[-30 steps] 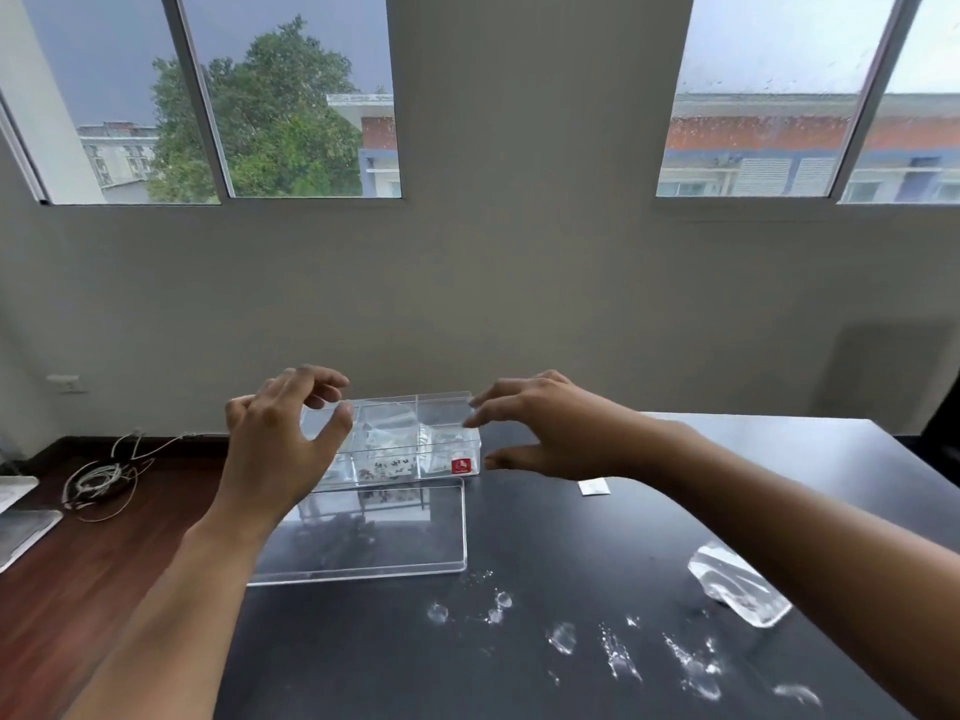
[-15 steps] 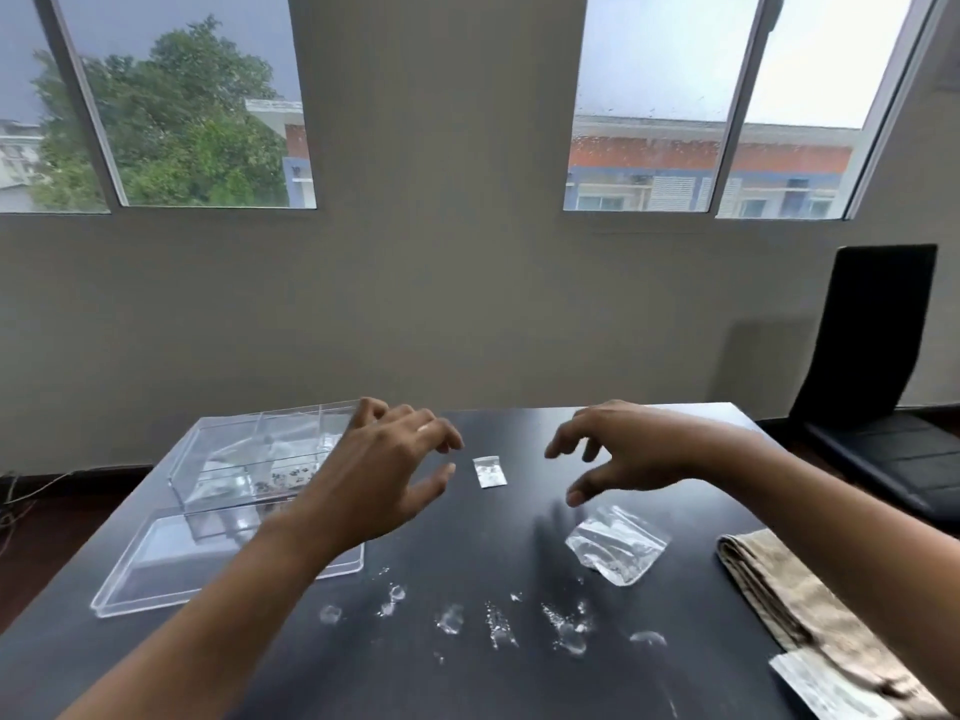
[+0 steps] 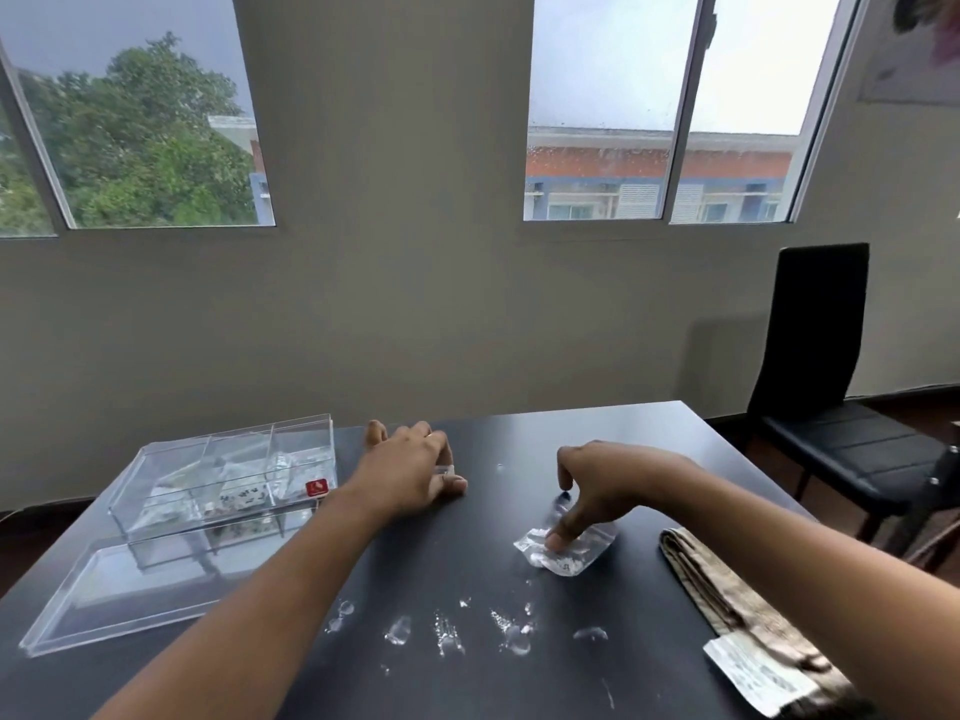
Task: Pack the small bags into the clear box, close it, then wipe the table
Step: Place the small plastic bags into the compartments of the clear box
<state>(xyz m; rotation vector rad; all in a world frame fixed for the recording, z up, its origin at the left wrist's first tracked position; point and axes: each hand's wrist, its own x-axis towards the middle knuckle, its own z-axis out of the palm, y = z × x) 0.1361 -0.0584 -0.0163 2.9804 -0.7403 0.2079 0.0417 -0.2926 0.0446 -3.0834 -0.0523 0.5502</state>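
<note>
Right hand (image 3: 602, 485) pinches the crinkled clear bag (image 3: 563, 550) on the table (image 3: 597, 678); left hand's (image 3: 410, 470) grip covers a small bag (image 3: 442, 470), hold unclear.

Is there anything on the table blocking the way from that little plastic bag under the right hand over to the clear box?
Only the left hand, which rests on the table between the plastic bag and the clear box. The box is open, its lid lying in front of it.

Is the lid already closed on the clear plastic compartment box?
No: the clear plastic compartment box stands open on the black table, with its flat clear lid lying under and in front of it.
</note>
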